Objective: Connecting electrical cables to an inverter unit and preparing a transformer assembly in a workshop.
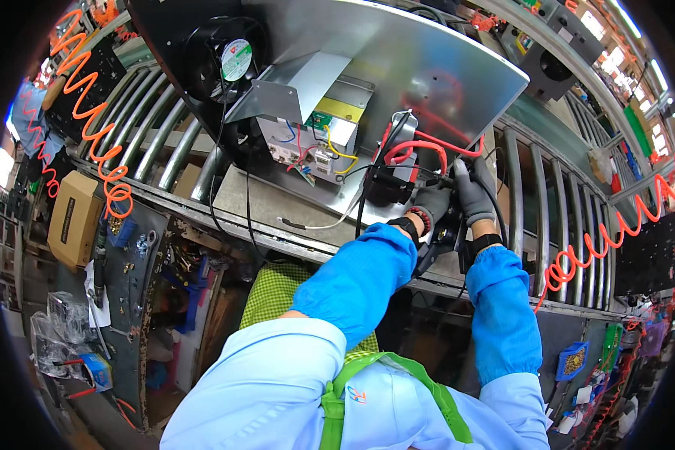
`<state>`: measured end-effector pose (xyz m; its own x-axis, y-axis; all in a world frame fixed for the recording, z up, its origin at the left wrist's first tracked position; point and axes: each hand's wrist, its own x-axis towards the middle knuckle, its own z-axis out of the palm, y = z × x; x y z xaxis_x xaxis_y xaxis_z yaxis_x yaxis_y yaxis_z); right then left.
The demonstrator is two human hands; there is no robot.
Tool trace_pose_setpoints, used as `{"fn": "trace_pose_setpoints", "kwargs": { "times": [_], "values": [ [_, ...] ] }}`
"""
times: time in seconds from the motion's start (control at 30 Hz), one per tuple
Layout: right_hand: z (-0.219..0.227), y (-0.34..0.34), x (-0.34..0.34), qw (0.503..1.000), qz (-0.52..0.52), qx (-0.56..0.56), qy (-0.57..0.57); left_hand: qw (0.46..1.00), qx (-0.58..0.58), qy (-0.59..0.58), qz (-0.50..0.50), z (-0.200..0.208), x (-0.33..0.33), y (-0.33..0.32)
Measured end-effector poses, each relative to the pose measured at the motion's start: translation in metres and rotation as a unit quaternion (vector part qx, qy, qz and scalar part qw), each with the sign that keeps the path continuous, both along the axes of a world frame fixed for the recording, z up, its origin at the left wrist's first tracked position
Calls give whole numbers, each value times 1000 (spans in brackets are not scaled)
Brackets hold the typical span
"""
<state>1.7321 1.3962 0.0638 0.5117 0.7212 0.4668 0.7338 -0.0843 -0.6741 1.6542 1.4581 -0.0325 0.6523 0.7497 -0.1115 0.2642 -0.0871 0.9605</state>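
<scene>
Head view: my left hand point(432, 200) and right hand point(474, 193) half-curl by red cables point(427, 145), grip unclear, seemingly connecting something; steady alignment next.

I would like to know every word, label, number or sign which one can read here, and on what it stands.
I do not quote wording; print or marks show here:
Black fan: round white-and-green label, small print not clearly readable.
Cardboard box: dark print, too small and blurred.
Light-blue shirt: small red-and-blue emblem.
</scene>
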Motion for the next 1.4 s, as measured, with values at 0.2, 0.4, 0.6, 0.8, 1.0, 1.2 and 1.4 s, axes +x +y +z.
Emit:
{"fn": "trace_pose_setpoints", "kwargs": {
  "times": [0.2, 0.4, 0.6, 0.8, 1.0, 1.2, 1.4],
  "values": [
    [0, -1, 2, 1000, -5, -9, -22, 967, 177, 124, -138, 1, 6, 17],
    [-1, 0, 3, 999, 10, -22, 22, 998, 43, 46, -8, 15, -1, -4],
    [-2, -1, 0, 1000, -5, -28, 12, 987, 134, 65, -63, 13, -4, 4],
    [-5, 0, 4, 1000, 7, 17, -7, 962, 199, 132, -128, 6, 9, 14],
    [-8, 1, 6, 1000, -2, -8, 13, 1000, 18, -13, 19, 14, -3, -6],
    [-13, 3, 8, 1000, 0, 2, 18, 990, -11, 125, -65, 19, 2, 11],
    [-11, 1, 7, 1000, 0, 5, 18, 991, 90, 81, -52, 14, 6, 3]
  ]
}}
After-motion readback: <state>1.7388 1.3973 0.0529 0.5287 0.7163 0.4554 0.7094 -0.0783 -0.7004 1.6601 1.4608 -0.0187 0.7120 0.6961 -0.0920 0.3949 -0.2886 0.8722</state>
